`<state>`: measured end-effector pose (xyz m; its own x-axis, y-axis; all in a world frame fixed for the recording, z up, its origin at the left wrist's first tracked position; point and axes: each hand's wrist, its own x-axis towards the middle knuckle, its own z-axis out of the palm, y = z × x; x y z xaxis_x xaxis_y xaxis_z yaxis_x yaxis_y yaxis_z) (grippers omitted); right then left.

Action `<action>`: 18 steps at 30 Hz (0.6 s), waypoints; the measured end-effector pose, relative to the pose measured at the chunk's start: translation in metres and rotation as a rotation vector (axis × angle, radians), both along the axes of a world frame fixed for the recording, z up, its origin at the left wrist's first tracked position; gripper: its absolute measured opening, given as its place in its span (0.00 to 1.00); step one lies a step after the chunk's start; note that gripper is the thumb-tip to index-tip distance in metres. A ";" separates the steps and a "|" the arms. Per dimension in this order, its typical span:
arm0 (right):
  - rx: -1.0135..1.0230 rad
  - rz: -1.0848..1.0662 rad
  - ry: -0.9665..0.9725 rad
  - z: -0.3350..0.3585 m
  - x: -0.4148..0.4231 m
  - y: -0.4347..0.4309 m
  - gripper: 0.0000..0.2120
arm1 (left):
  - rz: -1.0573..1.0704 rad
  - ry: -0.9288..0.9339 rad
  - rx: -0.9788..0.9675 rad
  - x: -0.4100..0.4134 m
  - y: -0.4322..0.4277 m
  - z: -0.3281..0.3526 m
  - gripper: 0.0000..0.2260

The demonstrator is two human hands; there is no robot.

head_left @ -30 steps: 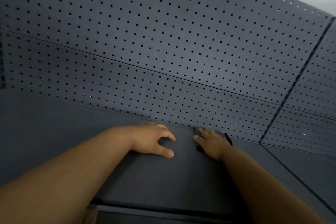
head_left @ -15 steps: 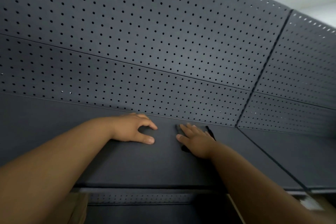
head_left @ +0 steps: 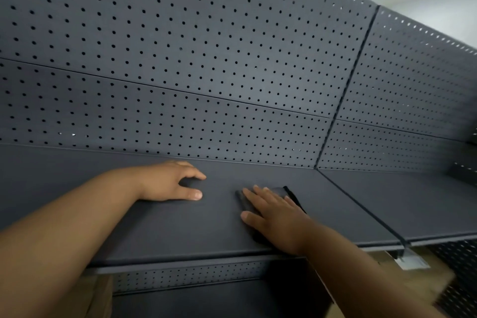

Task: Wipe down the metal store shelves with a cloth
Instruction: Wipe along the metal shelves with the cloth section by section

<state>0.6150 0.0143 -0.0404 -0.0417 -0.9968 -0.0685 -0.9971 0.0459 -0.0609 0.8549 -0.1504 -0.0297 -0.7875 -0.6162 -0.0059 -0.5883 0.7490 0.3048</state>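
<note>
Our right hand [head_left: 277,219] lay flat on the dark cloth [head_left: 290,192], fingers spread out and pressing it onto the top shelf [head_left: 180,235], near the front edge. Our left hand [head_left: 170,181] rested a bit farther back, fingers curled, holding nothing. We were in the middle of wiping. Next, we probably needed to slide the cloth toward the holey back wall [head_left: 206,59].

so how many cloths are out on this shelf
1: a dark cloth flat under the right hand on the shelf. The left hand rests bare beside it.
</note>
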 end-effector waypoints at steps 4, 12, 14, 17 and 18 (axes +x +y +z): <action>0.000 -0.015 0.004 -0.005 -0.003 -0.019 0.32 | 0.003 -0.025 -0.009 -0.004 -0.002 0.000 0.29; 0.015 -0.114 0.005 -0.008 -0.008 -0.103 0.33 | -0.008 -0.030 -0.011 -0.004 -0.004 -0.001 0.29; 0.016 -0.143 -0.008 -0.008 -0.008 -0.121 0.33 | -0.008 -0.028 -0.014 -0.002 -0.005 -0.002 0.29; 0.009 -0.178 -0.012 -0.005 -0.008 -0.139 0.33 | -0.006 -0.029 -0.008 -0.001 -0.005 -0.001 0.30; 0.011 -0.184 -0.013 -0.004 -0.009 -0.142 0.33 | -0.005 -0.024 -0.005 -0.001 -0.004 -0.001 0.30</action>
